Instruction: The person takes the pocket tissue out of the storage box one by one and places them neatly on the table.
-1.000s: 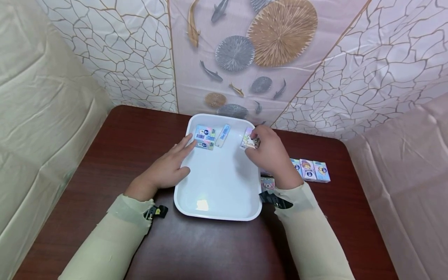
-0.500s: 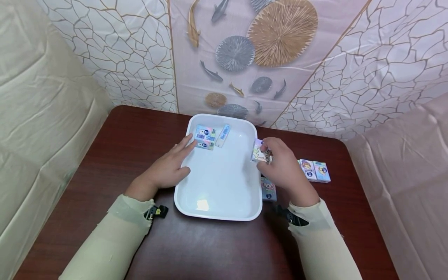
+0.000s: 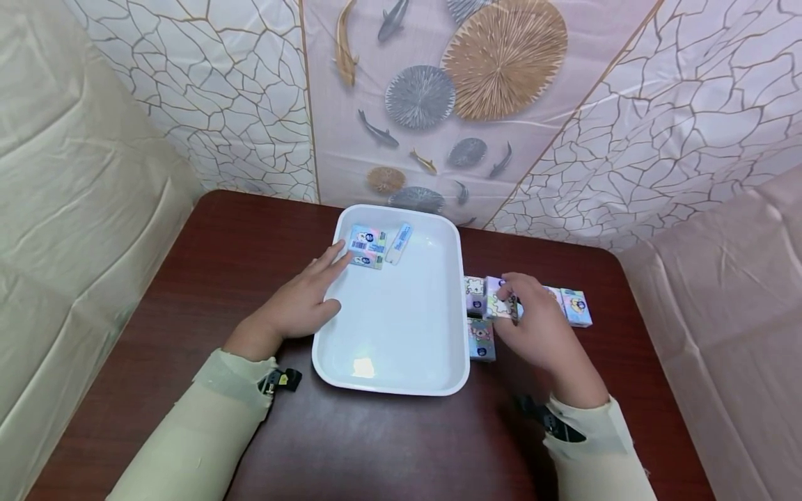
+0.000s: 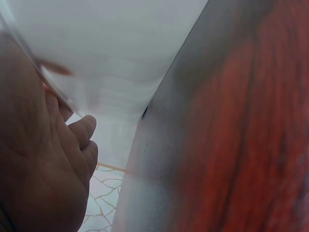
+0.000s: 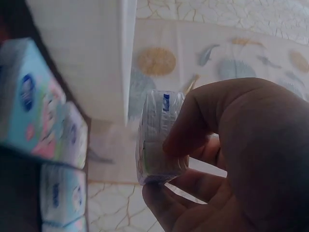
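My right hand (image 3: 539, 323) pinches a small plastic-wrapped tissue pack (image 3: 499, 298) with a cartoon print, just right of the white tray (image 3: 401, 334). In the right wrist view, the thumb and fingers press on opposite sides of the tissue pack (image 5: 159, 133). My left hand (image 3: 297, 299) rests with spread fingers across the tray's left rim, holding nothing. Beside its fingertips, blue tissue packs (image 3: 366, 239) lie in the tray's far left corner, and a narrow one (image 3: 399, 243) stands on edge next to them.
Along the tray's right side lie more packs: a purple one (image 3: 474, 293), a dark blue one (image 3: 481, 341) nearer me, and a light blue one (image 3: 576, 306) farther right, partly behind my hand. A patterned cloth (image 3: 420, 160) hangs behind the brown table (image 3: 250, 236).
My right hand has carried the tissue pack out of the tray's far right corner, rightward and toward me, over the packs beside the tray. The left hand has stayed put.
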A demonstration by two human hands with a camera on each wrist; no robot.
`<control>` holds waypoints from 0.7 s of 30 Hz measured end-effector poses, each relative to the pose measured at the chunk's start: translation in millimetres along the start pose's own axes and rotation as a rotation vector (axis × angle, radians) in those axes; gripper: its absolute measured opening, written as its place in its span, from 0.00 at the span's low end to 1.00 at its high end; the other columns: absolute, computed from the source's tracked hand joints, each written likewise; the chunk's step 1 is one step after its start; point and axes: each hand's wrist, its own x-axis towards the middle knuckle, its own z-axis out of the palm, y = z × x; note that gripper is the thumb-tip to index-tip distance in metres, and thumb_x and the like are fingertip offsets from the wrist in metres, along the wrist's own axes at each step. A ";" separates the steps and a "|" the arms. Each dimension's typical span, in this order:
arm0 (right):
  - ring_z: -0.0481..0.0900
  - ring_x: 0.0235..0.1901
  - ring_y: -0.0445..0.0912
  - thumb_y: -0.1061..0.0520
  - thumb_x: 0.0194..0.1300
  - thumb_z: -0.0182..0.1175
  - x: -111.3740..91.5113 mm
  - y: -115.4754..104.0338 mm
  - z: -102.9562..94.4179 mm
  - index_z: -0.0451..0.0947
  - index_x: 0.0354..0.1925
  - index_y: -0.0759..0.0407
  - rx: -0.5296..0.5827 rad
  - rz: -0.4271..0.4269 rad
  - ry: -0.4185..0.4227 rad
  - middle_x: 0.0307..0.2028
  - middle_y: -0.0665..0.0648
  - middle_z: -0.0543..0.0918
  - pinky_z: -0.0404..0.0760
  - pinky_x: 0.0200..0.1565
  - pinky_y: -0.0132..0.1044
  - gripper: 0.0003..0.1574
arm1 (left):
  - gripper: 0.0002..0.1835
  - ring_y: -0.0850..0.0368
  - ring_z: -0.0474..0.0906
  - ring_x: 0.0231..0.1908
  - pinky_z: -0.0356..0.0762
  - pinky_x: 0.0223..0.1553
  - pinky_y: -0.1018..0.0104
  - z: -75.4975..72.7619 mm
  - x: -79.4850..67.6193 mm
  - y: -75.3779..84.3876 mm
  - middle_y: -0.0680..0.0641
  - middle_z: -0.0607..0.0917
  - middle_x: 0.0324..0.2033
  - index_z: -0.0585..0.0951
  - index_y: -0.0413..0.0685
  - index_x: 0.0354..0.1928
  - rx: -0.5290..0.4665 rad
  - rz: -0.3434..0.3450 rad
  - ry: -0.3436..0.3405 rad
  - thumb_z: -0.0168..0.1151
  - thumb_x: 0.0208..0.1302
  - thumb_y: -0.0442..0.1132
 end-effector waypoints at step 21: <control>0.78 0.68 0.65 0.65 0.63 0.71 -39.5 45.0 15.5 0.79 0.49 0.58 -0.015 0.025 -0.022 0.71 0.70 0.81 0.81 0.69 0.68 0.17 | 0.47 0.40 0.42 0.92 0.53 0.88 0.32 -0.6 -0.5 2.1 0.58 0.38 0.93 0.50 0.60 0.93 -0.019 -0.004 0.001 0.55 0.76 0.41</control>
